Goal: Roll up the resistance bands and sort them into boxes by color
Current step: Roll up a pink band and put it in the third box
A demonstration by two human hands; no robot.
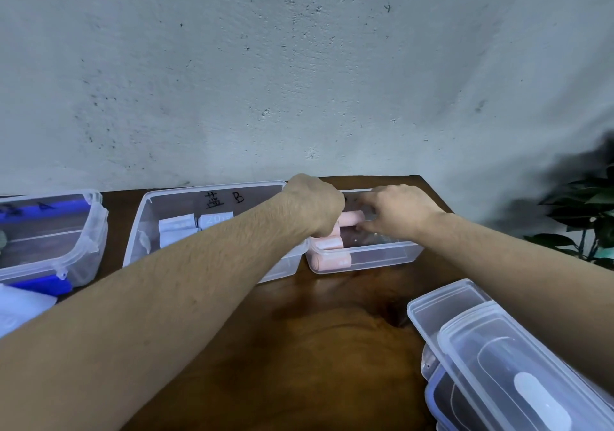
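The middle box (pixel 212 228) bears "B" beside a possibly Chinese character.

From my remote seat I see two bare forearms, no sleeves on either as far as the frame edges. Fine dark hair covers both. The left hand (pixel 314 206) and right hand (pixel 400 213) carry no gloves, and I spot no watch or strap at either wrist.

Pale pink rolled rubber bands (pixel 335 259) are seen in a clear plastic box (pixel 382 258); white-lavender rolled bands (pixel 176 226) in a clear black-lettered box (pixel 149 218); blue clips (pixel 43 286) on a third; the wooden table (pixel 315 347) is dark brown.
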